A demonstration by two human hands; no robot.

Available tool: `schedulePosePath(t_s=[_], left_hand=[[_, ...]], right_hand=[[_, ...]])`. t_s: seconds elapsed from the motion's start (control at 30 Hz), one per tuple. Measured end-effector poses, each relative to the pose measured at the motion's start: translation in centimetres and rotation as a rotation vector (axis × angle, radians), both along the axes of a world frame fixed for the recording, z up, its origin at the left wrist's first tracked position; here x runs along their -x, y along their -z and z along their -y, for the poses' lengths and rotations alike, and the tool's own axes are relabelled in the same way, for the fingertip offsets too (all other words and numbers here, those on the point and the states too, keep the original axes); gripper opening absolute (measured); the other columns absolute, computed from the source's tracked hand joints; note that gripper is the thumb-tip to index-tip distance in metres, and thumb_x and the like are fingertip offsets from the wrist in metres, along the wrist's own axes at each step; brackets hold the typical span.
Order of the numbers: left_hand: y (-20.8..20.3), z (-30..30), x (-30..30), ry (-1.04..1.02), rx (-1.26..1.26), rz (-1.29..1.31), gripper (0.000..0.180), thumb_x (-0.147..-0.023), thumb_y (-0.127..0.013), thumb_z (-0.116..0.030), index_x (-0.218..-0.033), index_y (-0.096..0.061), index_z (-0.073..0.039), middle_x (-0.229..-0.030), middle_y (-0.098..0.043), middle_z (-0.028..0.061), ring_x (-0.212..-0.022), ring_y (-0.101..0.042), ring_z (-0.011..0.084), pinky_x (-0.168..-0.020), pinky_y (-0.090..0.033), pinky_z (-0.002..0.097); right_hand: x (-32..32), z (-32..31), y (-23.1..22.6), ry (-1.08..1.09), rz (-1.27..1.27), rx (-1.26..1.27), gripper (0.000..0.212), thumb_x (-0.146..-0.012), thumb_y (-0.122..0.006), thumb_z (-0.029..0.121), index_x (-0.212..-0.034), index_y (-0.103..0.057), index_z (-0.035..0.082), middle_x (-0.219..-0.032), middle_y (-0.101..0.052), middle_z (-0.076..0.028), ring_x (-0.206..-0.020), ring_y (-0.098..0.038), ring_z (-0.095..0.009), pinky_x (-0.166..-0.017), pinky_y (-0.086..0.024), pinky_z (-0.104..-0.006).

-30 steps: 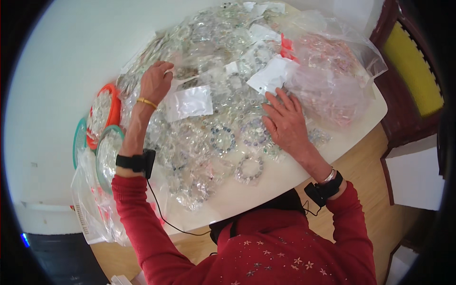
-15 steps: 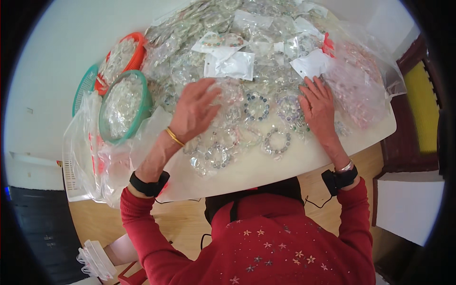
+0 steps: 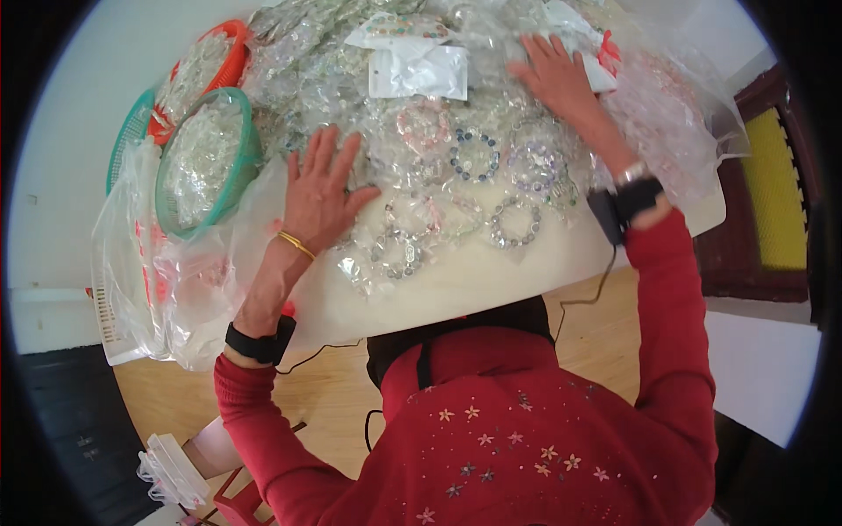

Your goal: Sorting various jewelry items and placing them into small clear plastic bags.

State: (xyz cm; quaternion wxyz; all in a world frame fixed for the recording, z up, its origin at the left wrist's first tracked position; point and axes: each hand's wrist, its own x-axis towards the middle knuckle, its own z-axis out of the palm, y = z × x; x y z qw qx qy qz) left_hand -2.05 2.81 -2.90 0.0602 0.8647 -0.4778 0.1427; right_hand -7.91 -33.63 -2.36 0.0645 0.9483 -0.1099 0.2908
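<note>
My left hand [image 3: 321,193], fingers spread, rests on or just over clear-bagged bracelets at the left of the table. Farther out on the right, my right hand [image 3: 554,77] lies open on the heap of clear packets, beside a white packet [image 3: 599,74]. Between the hands are a pink beaded bracelet [image 3: 423,124], a dark blue one [image 3: 474,156] and a purple one [image 3: 537,167]. Nearer me lie a grey beaded bracelet [image 3: 514,223] and another bagged bracelet [image 3: 396,254]. A white pouch [image 3: 419,73] sits beyond them. Neither hand holds anything that I can see.
Green baskets, one in front [image 3: 249,158], and a red basket [image 3: 237,42] with clear packets stand at the left. Plastic bags [image 3: 189,298] hang over a white crate [image 3: 107,317] there. A large clear bag of pinkish items [image 3: 662,140] lies right. The table's front edge [image 3: 456,317] curves before me.
My right hand has reached farther out over the heap. The left has shifted left and flattened with fingers spread, uncovering the pink bracelet. The whole view has shifted slightly.
</note>
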Motion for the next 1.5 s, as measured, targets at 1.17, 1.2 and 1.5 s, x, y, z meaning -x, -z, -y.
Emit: schedulePosePath(t_s=[1.17,1.2,1.5], left_hand=[[0.6,-0.4,-1.4,-0.009,0.190,-0.149,0.060,-0.077,-0.063,-0.034,-0.130,-0.043,-0.013,-0.139,-0.033,0.0146,-0.131,-0.026,0.0319,-0.104,-0.021,0.0520],[0.2,-0.7,-1.3,-0.003,0.269,-0.196,0.059,-0.077,-0.064,-0.030,-0.129,-0.044,-0.012,-0.135,-0.037,0.0147,-0.126,-0.032,0.0307,-0.101,-0.026,0.0485],[-2.8,2.3,5.1,-0.091,0.877,-1.283,0.031,-0.080,-0.065,-0.012,-0.108,-0.059,-0.001,-0.087,-0.063,0.0052,-0.074,-0.059,0.0117,-0.067,-0.049,0.0257]], right_hand=[[7.8,-11.6,-0.3,-0.572,-0.238,-0.399,0.047,-0.063,-0.073,0.014,-0.104,-0.054,0.004,-0.084,-0.057,-0.007,-0.082,-0.055,-0.025,-0.076,-0.042,-0.0353],[7.6,-11.6,-0.4,-0.542,-0.291,-0.479,0.050,-0.062,-0.074,0.012,-0.107,-0.053,0.004,-0.080,-0.056,-0.007,-0.077,-0.056,-0.023,-0.073,-0.043,-0.0340],[7.8,-12.1,-2.0,-0.439,-0.150,-1.354,0.042,-0.064,-0.076,0.007,-0.102,-0.060,-0.002,-0.072,-0.056,0.002,-0.064,-0.049,-0.007,-0.058,-0.041,-0.0222]])
